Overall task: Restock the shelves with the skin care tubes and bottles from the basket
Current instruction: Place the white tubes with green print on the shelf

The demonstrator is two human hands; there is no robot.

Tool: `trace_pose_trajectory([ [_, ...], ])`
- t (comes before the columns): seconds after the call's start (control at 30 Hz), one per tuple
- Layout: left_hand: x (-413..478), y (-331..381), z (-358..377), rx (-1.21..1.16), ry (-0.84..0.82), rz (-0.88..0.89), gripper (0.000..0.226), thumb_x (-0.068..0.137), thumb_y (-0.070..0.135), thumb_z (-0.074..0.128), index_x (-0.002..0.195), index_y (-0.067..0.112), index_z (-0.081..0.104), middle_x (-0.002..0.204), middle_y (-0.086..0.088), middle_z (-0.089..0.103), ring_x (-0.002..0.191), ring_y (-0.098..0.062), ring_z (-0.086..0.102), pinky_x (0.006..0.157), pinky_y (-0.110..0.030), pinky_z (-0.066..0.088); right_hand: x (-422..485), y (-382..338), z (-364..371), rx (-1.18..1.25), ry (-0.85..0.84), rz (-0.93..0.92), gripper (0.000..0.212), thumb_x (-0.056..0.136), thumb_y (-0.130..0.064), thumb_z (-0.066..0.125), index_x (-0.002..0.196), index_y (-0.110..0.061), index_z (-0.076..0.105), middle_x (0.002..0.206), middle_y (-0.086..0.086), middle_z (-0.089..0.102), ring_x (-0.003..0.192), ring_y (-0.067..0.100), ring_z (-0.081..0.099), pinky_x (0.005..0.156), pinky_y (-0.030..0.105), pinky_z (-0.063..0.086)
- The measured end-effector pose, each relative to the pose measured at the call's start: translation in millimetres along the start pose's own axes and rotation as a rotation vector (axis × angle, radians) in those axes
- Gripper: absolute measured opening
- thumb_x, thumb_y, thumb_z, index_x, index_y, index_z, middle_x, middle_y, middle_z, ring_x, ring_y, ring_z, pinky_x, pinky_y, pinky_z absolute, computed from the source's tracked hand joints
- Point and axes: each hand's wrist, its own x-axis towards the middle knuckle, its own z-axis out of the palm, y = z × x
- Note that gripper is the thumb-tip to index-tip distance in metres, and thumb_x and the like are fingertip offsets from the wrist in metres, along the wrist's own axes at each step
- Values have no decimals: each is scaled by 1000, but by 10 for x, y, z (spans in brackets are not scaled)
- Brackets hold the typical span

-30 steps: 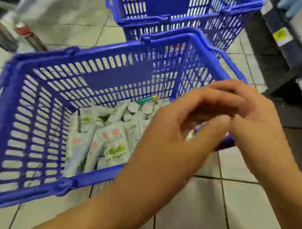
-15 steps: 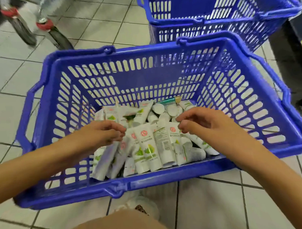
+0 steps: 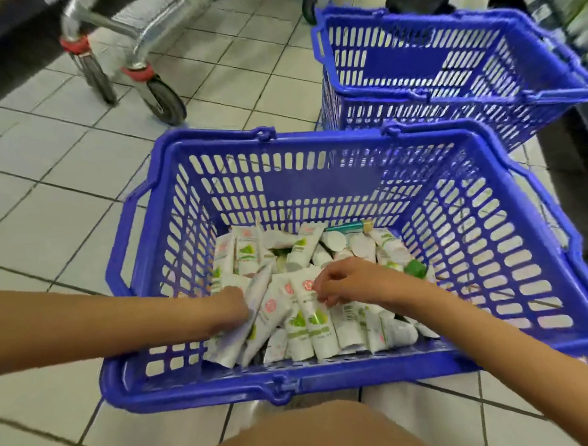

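The blue basket (image 3: 198, 389) stands on the tiled floor in front of me, its bottom covered with several white skin care tubes (image 3: 349, 327) with green and red print. A green cap (image 3: 415, 268) and a teal tube (image 3: 347, 226) lie at the far side. My left hand (image 3: 230, 306) reaches into the left of the pile, its fingers curled round a slanting white tube (image 3: 255, 297) and partly hidden by it. My right hand (image 3: 349, 284) is over the middle of the pile, fingertips pinching the flat end of a white tube with a red logo (image 3: 314, 317).
A second blue basket (image 3: 398, 95), which looks empty, stands behind to the right. Trolley wheels (image 3: 163, 99) and a metal frame are at the back left. A dark shelf base (image 3: 567, 166) runs along the right. My knee (image 3: 310, 432) is below the basket.
My hands, joined in front of the basket a second ago, have parted and gone down into the tubes. The left hand has dug in further left; the right hand has shifted to the middle.
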Motion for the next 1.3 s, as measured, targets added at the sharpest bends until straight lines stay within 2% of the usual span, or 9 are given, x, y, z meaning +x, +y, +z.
trace_pose_trajectory([
  [0.17,21,63,32,94,-12,-57,61,93,41,47,137,3,29,142,-13,37,129,-28,40,98,-26,36,241,-89,356,-92,-126,57,13,88,-19,59,79,-9,58,83,9,63,68,13,58,65,19,43],
  [0.3,103,97,92,-148,-35,-125,69,88,35,57,139,0,26,141,-16,39,129,-28,42,103,-29,37,411,-255,501,-153,-104,73,24,86,-14,60,64,-17,50,55,-5,58,42,-2,48,43,10,40],
  [0.37,58,130,121,-146,-5,-97,71,94,29,50,142,-4,10,148,-18,28,135,-30,31,107,-25,25,467,-288,564,-239,-82,83,11,84,-14,62,89,-5,64,80,7,66,63,6,58,68,20,53],
  [0.43,47,136,110,-153,8,-35,66,94,20,48,142,-4,9,143,-18,38,130,-29,40,101,-25,32,511,-262,635,-331,-10,83,28,82,-21,65,104,-4,61,101,12,64,85,17,59,76,23,49],
  [0.53,48,137,78,-344,-4,-129,75,93,23,50,140,-8,1,143,-19,36,130,-27,42,98,-27,37,495,-238,663,-323,72,45,33,81,-22,67,63,-20,39,64,-4,40,56,4,36,43,11,30],
  [0.63,2,154,24,-369,-31,-92,84,93,28,51,140,-10,-8,148,-20,23,134,-27,33,100,-25,34,443,-224,623,-279,167,45,50,78,-17,70,55,-18,25,58,-3,25,49,6,23,38,17,24],
  [0.8,-48,109,-117,-742,-57,137,52,84,22,64,129,6,43,124,-15,57,110,-26,56,92,-33,49,329,-152,448,172,301,38,17,79,-9,66,73,-8,50,70,14,39,63,21,42,59,31,37],
  [1.13,-341,690,-191,-980,26,534,29,85,10,62,110,15,48,108,-9,61,89,-16,58,58,-15,46,179,25,220,818,751,10,12,85,-14,59,75,-8,59,71,12,58,66,22,54,64,32,44],
  [1.3,-412,1153,-102,-1164,-93,697,12,88,15,60,92,26,57,89,5,68,72,-5,65,65,-19,53,-99,46,-129,1212,892,-163,27,97,-14,45,116,2,54,95,17,63,81,27,61,74,40,51],
])
